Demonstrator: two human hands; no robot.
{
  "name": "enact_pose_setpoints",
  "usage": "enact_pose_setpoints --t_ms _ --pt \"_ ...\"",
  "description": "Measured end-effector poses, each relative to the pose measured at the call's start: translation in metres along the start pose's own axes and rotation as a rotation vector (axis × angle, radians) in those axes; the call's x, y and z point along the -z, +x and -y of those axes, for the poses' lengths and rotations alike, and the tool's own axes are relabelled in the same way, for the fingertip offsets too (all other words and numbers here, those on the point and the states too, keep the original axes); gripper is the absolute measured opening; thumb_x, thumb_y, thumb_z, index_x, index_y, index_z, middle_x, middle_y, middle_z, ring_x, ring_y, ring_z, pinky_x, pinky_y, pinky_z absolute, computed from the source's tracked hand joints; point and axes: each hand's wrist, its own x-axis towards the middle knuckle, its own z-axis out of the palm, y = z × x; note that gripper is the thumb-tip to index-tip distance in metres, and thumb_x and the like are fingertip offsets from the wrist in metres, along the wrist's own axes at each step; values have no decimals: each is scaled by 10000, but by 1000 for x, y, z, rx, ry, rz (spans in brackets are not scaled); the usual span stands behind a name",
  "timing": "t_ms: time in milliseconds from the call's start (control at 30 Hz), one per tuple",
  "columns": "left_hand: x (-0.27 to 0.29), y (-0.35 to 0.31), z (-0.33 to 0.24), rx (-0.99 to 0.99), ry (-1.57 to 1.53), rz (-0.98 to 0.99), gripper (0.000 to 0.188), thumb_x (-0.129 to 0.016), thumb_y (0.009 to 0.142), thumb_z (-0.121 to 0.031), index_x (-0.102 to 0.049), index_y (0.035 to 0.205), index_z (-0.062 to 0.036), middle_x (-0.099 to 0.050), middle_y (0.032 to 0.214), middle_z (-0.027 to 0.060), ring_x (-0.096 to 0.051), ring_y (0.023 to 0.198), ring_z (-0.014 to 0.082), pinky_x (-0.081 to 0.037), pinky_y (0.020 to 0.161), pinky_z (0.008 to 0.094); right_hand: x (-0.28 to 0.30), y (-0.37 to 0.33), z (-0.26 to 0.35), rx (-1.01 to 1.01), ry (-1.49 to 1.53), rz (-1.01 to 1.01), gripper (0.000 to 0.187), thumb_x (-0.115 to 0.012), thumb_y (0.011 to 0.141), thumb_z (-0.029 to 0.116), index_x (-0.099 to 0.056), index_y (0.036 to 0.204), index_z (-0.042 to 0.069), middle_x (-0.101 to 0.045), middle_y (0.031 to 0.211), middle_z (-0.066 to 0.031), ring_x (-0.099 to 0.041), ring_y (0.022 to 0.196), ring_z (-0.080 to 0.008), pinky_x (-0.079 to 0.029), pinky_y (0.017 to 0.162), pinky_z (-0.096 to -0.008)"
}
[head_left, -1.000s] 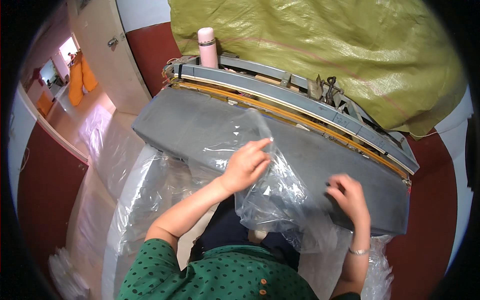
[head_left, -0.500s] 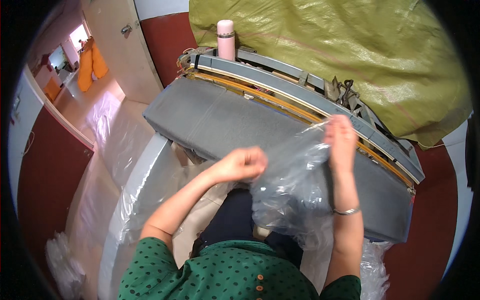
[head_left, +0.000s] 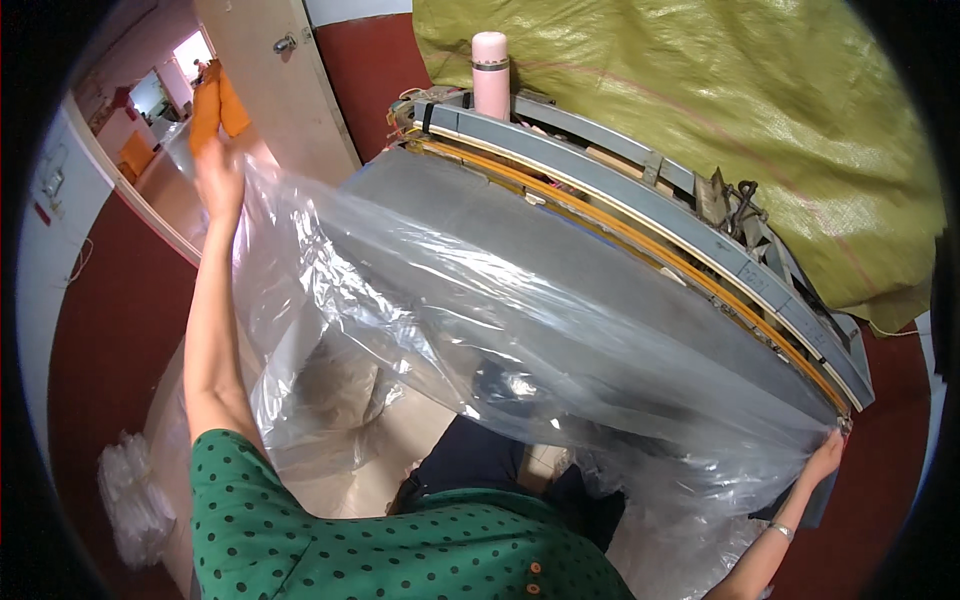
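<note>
- The left hand (head_left: 220, 165) is now flung far out and up to the left, closed on one end of a clear plastic bag (head_left: 480, 330); half a second ago it was a loose fist just in front of the chest.
- The right hand (head_left: 825, 462) has dropped from the machine's top edge to the far right, low down, fingers pinched on the bag's other end; a bracelet (head_left: 782, 532) shows on that wrist.
- Between the two, the bag, a crumpled bunch a moment ago, is pulled out into a long sheet with creases running along it, spanning nearly the whole view.
- It hangs in the air over the grey desk (head_left: 600, 270) of the sealing machine; whether its lower edge touches the surface I cannot tell.
- Judging by this, the bag has been opened out flat, ready to be laid along the desk toward the orange sealing bar (head_left: 640, 235).
- A pink flask (head_left: 490, 72) stands upright on the machine's back rail, well apart from the bag.
- A yellow-green tarp (head_left: 720, 110) covers a bulk behind the machine.
- More clear plastic lies piled below the sheet, by the person's lap and to the lower left (head_left: 130, 495).
- A door (head_left: 265, 90) stands open at the upper left, just behind the raised hand.
</note>
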Motion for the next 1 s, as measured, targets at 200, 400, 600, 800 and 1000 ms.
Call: enact_pose_setpoints --t_ms 200,400,600,800,1000 --pt "-31 -57 -146 -32 -608 290 221 -602 751 -174 -536 883 -10 -551 871 139 -533 804 284 -429 712 346 13 -11 -38 -71 -333 -56 408 -383 892 330 -538 925 -47 -577 877 -213 -538 793 -335 -415 688 -364" --pt "-128 -132 -121 -65 -365 914 617 -488 803 -434 -362 1233 -10 -296 1319 169 -235 1246 296 -238 986 428 20 -5 -45 -110 -721 92 454 -329 888 404 -521 911 -6 -556 855 -240 -507 786 -415 -397 635 -455" --pt "-141 -110 -112 -60 -176 1038 661 -423 802 -526 -333 1275 -73 -257 1363 64 -202 1268 249 -195 1000 445 4 11 -37 -188 -938 215 396 -375 885 336 -492 1064 3 -543 1009 -212 -505 898 -379 -404 730 -410" --pt "-217 -122 -104 -15 -713 813 546 -474 818 -434 -429 1209 -56 -386 1278 124 -319 1214 246 -267 979 347 63 57 -161 273 -769 85 402 -431 874 278 -436 1147 -18 -491 1123 -213 -480 1002 -350 -384 806 -376" --pt "-65 -107 -72 532 -1131 457 364 -375 900 -304 -498 1116 -39 -528 1109 57 -498 999 137 -390 805 277 0 67 25 431 -494 344 362 -456 869 192 -430 1146 -40 -478 1129 -208 -482 1001 -307 -377 838 -356"
